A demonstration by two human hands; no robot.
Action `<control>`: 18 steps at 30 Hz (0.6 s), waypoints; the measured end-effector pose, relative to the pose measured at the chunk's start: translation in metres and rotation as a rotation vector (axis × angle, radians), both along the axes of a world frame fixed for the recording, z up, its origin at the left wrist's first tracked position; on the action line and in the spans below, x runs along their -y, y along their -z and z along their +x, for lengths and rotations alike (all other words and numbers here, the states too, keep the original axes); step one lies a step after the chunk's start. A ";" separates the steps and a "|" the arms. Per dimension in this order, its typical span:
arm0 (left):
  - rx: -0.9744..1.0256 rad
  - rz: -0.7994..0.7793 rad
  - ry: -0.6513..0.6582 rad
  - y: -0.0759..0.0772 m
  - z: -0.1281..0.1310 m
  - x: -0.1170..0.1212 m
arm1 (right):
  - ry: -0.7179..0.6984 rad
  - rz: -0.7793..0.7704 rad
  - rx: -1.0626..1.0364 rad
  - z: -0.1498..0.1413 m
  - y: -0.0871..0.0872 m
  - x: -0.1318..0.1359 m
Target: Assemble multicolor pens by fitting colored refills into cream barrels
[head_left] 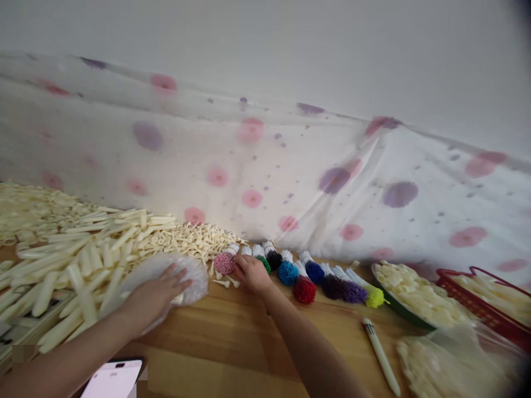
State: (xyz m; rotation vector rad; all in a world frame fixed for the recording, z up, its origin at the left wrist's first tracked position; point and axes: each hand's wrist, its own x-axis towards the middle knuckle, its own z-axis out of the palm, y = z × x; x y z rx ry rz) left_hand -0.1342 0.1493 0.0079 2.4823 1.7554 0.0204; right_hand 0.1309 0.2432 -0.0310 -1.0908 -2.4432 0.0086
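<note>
Head view: a wooden table (232, 348) across the lower part of the frame, with a sheet (265, 177) of translucent plastic, printed with pink and purple flowers, behind it.
Far left: a heap of small cream rings (41, 213) at the left edge, mid-height; below and right of it, a broad pile of long cream tubes (83, 260).
Phone: at the lower left, a lit phone (112, 378), partly cut off by the bottom edge.
Left hand: left of centre, the left hand (155, 298) lies palm down, fingers spread, on a crinkled clear plastic bag (193, 279).
Small tips: behind that bag, a mound of small cream cone-shaped pieces (199, 240), a few strays near the right hand.
Right hand: near the centre, the right hand (254, 275) has bent fingers at the row of bundles, between the pink bundle (224, 263) and the green bundle (261, 260); whether it grips anything, I cannot tell.
Bundles: thin white sticks with coloured ends, running from the centre rightward: pink, green, black, light blue, red, dark blue, dark purple, violet, yellow-green.
Pen: lower right, a cream pen (381, 356) lies aslant.
Far right: a green bowl (409, 315) and a red basket (464, 307), both holding cream parts; below them, a clear bag of pale pieces (452, 359).
</note>
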 end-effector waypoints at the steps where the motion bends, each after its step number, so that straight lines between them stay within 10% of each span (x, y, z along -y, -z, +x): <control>1: 0.002 0.001 0.007 -0.002 -0.006 -0.002 | 0.002 0.005 0.005 0.000 0.000 0.001; 8: 0.029 -0.022 -0.028 -0.027 -0.011 -0.001 | 0.008 0.084 0.030 -0.004 0.000 0.007; 14: 0.168 0.046 -0.088 -0.059 0.035 -0.015 | -0.027 0.175 0.043 -0.006 0.001 0.013; 18: 0.253 0.024 -0.151 -0.051 0.072 -0.045 | -0.070 0.220 0.063 -0.010 0.001 0.019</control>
